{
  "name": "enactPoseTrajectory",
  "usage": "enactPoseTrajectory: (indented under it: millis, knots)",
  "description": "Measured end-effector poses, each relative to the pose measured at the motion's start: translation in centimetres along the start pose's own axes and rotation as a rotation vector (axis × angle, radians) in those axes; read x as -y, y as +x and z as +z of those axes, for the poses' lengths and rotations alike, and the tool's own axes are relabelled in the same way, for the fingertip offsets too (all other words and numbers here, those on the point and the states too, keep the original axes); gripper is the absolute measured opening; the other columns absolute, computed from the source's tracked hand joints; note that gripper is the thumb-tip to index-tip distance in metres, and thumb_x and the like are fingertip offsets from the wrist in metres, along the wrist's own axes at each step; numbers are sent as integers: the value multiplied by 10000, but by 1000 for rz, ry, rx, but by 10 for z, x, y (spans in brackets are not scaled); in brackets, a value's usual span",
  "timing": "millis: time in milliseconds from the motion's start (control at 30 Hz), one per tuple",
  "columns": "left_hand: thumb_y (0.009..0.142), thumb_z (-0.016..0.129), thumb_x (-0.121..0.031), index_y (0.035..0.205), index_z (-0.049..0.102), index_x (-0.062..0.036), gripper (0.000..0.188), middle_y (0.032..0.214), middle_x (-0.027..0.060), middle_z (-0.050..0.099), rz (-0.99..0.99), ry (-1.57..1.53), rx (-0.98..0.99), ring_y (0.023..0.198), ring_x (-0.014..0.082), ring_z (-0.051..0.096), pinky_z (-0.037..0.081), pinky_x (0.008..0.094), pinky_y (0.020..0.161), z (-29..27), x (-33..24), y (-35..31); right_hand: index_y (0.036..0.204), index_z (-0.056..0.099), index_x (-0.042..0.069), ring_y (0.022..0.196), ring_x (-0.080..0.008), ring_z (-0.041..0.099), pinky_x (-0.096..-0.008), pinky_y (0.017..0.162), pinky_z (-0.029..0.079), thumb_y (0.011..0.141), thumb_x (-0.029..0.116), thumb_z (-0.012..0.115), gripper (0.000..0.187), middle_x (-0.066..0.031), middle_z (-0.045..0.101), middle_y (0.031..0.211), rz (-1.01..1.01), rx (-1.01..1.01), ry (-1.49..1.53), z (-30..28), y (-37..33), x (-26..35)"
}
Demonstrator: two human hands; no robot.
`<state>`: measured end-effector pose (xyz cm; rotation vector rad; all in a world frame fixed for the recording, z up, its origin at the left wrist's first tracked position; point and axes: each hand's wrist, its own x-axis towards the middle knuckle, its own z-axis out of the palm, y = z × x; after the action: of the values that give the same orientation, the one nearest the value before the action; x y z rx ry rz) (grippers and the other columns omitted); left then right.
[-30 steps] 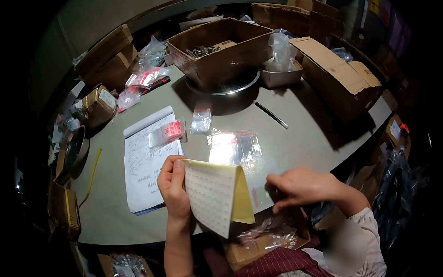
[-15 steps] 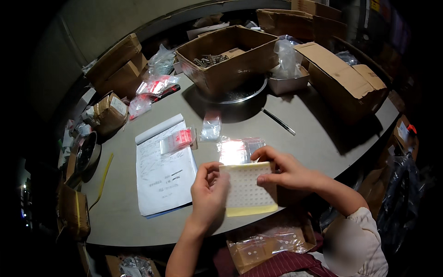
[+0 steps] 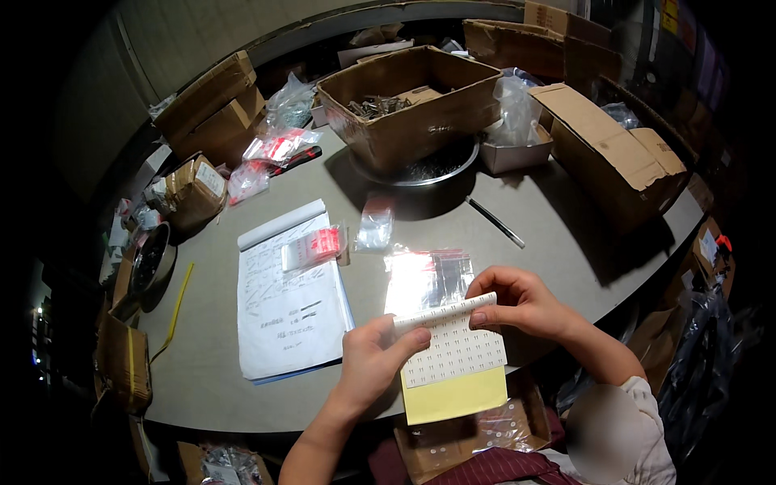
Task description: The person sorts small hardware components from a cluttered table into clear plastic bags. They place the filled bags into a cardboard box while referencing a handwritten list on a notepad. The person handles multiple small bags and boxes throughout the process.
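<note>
A white sticker sheet [image 3: 453, 352] printed with rows of small dark marks, its lower part plain yellow, is held between my two hands near the table's front edge. My left hand [image 3: 368, 364] pinches its left side, the thumb lying on the printed face. At the upper right corner, my right hand [image 3: 524, 303] grips the sheet with thumb and bent fingers. The top edge is curled over toward me. Just beyond it lie clear zip bags [image 3: 428, 275] with red strips, shining under the light.
A notepad [image 3: 295, 323] with a small bag on it lies left of my hands. Beyond are a pen [image 3: 495, 222], a metal basin [image 3: 465, 166] and a cardboard box [image 3: 404, 133] of metal parts. An open carton [image 3: 517, 436] sits below the table edge.
Both hands have tipped and shifted the sticker sheet slightly toward me. Its top edge now curls over, and more of the yellow part shows at the bottom.
</note>
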<state>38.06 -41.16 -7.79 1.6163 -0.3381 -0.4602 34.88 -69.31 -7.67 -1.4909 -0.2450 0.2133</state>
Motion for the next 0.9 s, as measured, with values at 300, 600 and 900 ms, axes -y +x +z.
enactPoseTrajectory:
  millis: [300, 600, 900]
  knots:
    - [955, 784, -97, 1069, 734, 47, 190, 939, 39, 743, -31, -221, 99, 874, 106, 685, 564, 257, 780, 8, -11, 2, 1126, 669, 27, 884, -78, 679, -240, 746, 556, 941, 30, 774, 212, -17, 713, 981, 41, 37, -9, 0, -10, -15]
    - [916, 803, -102, 985, 759, -13, 121, 828, 85, 755, 224, 235, -58, 757, 125, 692, 554, 293, 700, 8, 10, 3, 1071, 625, 25, 855, -262, 683, -372, 752, 541, 914, 92, 772, 225, -117, 671, 970, -346, -25, -807, 8, 1, -8]
    - [915, 799, -131, 998, 754, -25, 142, 815, 113, 752, 239, 358, -105, 719, 148, 696, 543, 310, 669, 7, 11, 4, 1035, 646, 22, 882, -316, 643, -406, 788, 528, 823, 40, 761, 241, -115, 636, 952, -618, -57, -1242, 28, 5, -10]
